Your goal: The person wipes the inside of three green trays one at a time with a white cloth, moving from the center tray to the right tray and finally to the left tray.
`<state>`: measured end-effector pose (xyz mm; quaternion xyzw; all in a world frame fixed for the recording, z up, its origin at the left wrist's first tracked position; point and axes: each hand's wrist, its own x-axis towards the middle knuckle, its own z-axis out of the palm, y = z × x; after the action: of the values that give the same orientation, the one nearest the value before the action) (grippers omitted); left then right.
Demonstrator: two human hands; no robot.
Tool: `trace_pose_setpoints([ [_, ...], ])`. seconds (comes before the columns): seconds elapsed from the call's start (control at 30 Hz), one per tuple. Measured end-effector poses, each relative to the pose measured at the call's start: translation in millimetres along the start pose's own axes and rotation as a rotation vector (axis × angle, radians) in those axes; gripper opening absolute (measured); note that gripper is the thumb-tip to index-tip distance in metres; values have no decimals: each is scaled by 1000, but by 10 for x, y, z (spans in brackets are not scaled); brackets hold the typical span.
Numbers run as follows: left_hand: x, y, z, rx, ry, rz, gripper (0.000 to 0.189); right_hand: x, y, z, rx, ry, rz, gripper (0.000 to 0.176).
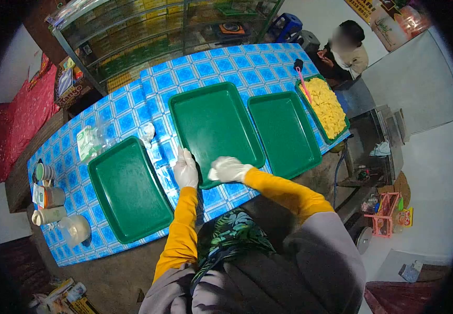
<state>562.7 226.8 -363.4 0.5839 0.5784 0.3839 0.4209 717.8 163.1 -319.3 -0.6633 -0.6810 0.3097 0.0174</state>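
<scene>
Three green trays lie on the blue checked tablecloth: the left tray (pixel 129 191), the middle tray (pixel 213 128) and the right tray (pixel 284 133). My left hand (pixel 185 168), in a white glove, rests at the lower left edge of the middle tray with its fingers stretched out. My right hand (pixel 229 169), gloved too, is closed over the near part of the same tray, pressing a small white wad (pixel 214 175) that looks like cloth or tissue. Farther right, a fourth tray holds a heap of yellow pieces (pixel 324 107) and a pink-handled utensil (pixel 303 83).
Jars and tubs (pixel 75 230) stand at the table's left end. A plastic packet (pixel 88 143) and a crumpled white item (pixel 148 132) lie beyond the left tray. A glass-fronted cabinet (pixel 132 39) lines the far side. Another person (pixel 349 55) sits past the far right corner.
</scene>
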Motion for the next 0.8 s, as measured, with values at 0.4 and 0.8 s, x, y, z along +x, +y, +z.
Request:
trace_pose_setpoints([
  [0.4,18,-33,-5,65,11,72,50,167,973,-495,-230,-120,-14,21],
  [0.8,3,33,-40,8,9,21,45,1079,777,-155,-110,52,-413,21],
])
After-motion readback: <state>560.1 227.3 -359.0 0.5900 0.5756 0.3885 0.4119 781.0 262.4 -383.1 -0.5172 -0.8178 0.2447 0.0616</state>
